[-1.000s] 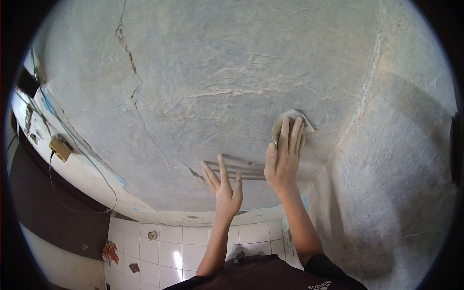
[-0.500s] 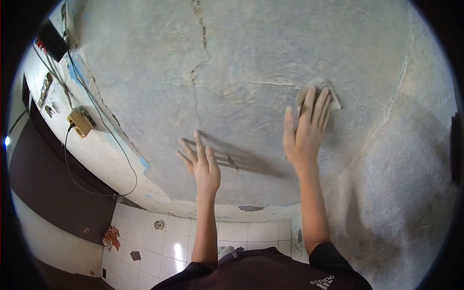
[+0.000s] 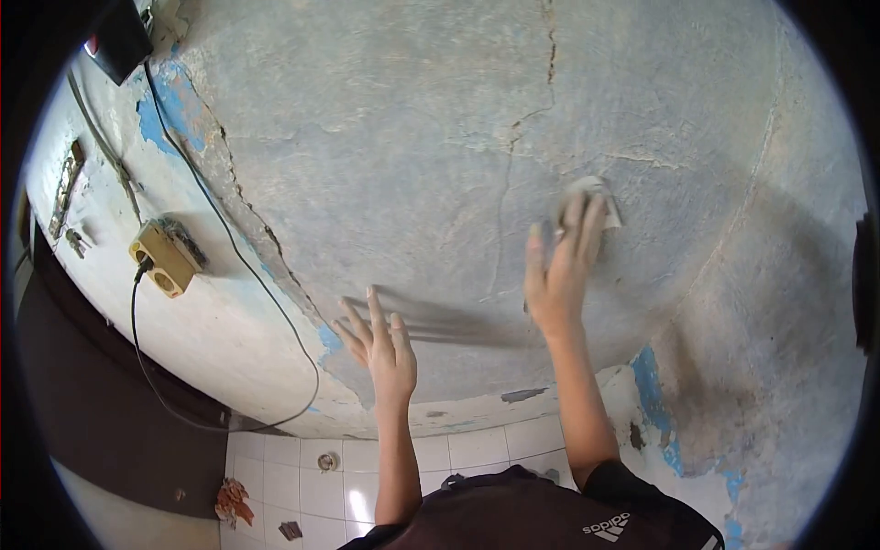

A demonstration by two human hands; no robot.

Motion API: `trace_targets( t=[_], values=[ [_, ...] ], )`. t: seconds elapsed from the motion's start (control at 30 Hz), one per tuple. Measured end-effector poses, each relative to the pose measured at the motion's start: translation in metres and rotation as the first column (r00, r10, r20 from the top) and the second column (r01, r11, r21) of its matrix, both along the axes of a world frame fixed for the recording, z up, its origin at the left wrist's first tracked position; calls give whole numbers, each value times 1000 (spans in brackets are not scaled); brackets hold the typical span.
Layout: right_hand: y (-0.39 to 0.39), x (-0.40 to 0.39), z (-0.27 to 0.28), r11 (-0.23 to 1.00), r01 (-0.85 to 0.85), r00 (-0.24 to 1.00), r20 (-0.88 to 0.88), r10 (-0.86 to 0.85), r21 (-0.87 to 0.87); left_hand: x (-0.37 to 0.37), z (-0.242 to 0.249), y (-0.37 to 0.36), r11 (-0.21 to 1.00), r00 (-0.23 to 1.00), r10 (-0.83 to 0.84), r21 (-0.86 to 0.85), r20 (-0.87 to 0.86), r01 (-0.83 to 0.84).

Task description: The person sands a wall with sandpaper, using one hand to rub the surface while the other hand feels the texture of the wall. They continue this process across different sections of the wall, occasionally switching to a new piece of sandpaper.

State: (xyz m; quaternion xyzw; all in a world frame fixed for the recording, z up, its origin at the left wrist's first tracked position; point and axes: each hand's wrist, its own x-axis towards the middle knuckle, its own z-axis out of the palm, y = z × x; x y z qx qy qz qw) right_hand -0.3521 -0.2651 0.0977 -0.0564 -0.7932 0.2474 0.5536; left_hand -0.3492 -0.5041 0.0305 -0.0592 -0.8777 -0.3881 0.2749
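Observation:
My right hand [image 3: 559, 291] presses a pale piece of sandpaper [image 3: 596, 185] against the grey plastered wall [image 3: 412, 202]. The sheet lies under its fingertips, with its upper and right edges showing, while the thumb stands apart to the left. Lower on the left, my left hand [image 3: 391, 362] is open and holds nothing. Its fingers are spread upward in front of the wall and cast long shadows to the right. Above and between the hands, a dark crack [image 3: 551, 64] runs down the plaster. Rough raised ridges mark the surface near the sandpaper.
On the left wall, a yellowish power socket [image 3: 163, 258] has a black plug and a looping cable [image 3: 316, 367]. Keys [image 3: 77, 242] hang beside it. Below are white floor tiles [image 3: 321, 495], a crumpled orange-brown cloth [image 3: 233, 502] and a roll of tape [image 3: 327, 460]. Blue paint [image 3: 648, 380] shows at lower right.
The view has swung left, so the socket and the crack sit further right. My right hand and the sandpaper have shifted left along the wall. My left hand stays open.

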Motion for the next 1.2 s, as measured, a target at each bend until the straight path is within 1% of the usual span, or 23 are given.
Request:
trace_targets(
  t=[0.07, 0.13, 0.17, 0.23, 0.27, 0.33, 0.4, 0.43, 0.5, 0.53, 0.6, 0.67, 0.7, 0.73, 0.77, 0.8, 0.87, 0.93, 1.0, 1.03, 1.1, 1.13, 1.2],
  values=[
    [-38, -7, -16, 984, -70, 997, 24, 67, 166, -4, -2, -15, 999, 1000, -20, 38, 9, 20],
    [-79, -6, -48, 938, -177, 982, 121, 147, 298, -9, -5, -28, 991, 994, -87, 99, -62, 93],
    [-92, -2, -67, 942, -158, 985, 117, 128, 298, -13, -8, -31, 984, 990, -121, 123, -74, 130],
    [-111, 2, -95, 969, -156, 966, 237, 108, 194, -17, -14, -32, 980, 985, -149, 117, -91, 159],
    [-108, -3, -100, 974, -130, 969, 234, 85, 186, -19, -16, -32, 979, 983, -154, 115, -103, 166],
    [-90, -1, -100, 997, 74, 968, 242, -74, 7, -17, -17, -34, 970, 975, -208, 110, -78, 216],
    [-62, -8, -76, 993, 115, 990, 84, -111, -34, -17, -16, -34, 970, 974, -211, 108, -89, 220],
    [-52, -14, -57, 990, 136, 988, 71, -134, -38, -21, -15, -33, 965, 967, -232, 103, -101, 243],
    [-41, -14, -33, 996, 36, 997, -67, -41, -76, -21, -20, -36, 965, 970, -227, 111, -90, 236],
    [-49, -10, -31, 996, 52, 996, -64, -57, -79, -20, -20, -37, 962, 966, -242, 109, -86, 251],
    [-75, -11, -30, 975, 66, 995, 59, -81, 213, -19, -18, -39, 962, 965, -248, 101, -79, 255],
    [-106, -9, -67, 926, -122, 981, 188, 57, 357, -17, -17, -38, 962, 961, -254, 71, -105, 262],
    [-114, -4, -91, 928, -112, 982, 184, 49, 356, -16, -16, -38, 965, 959, -251, 43, -131, 259],
    [-118, 2, -118, 939, -147, 962, 268, 61, 311, -15, -13, -40, 963, 956, -261, 40, -134, 268],
    [-119, 4, -134, 948, -178, 933, 351, 78, 262, -13, -11, -41, 963, 954, -266, 17, -136, 271],
    [-115, 1, -137, 950, -171, 934, 350, 71, 262, -13, -10, -41, 962, 953, -270, -4, -139, 272],
    [-105, -4, -144, 987, -125, 988, 100, 115, 105, -15, -13, -39, 955, 943, -295, -23, -152, 295],
    [-110, -12, -105, 996, -77, 996, 45, 75, 40, -11, -17, -40, 945, 935, -328, -69, -134, 321],
    [-120, -18, -95, 993, -115, 988, -105, 115, 6, -6, -16, -34, 924, 919, -378, 12, -108, 381],
    [-130, -18, -104, 994, -110, 990, -90, 108, -26, -1, -11, -30, 914, 914, -400, 44, -74, 404],
    [-135, -24, -123, 955, -201, 979, 19, 202, 219, 1, -5, -27, 898, 896, -435, 36, -94, 439],
    [-139, -24, -146, 959, -198, 980, 21, 197, 202, 1, -4, -27, 882, 878, -461, 38, -128, 469],
    [-153, -19, -220, 929, -366, 927, 105, 360, 49, -2, -3, -28, 867, 862, -489, 31, -136, 497]
  ],
)
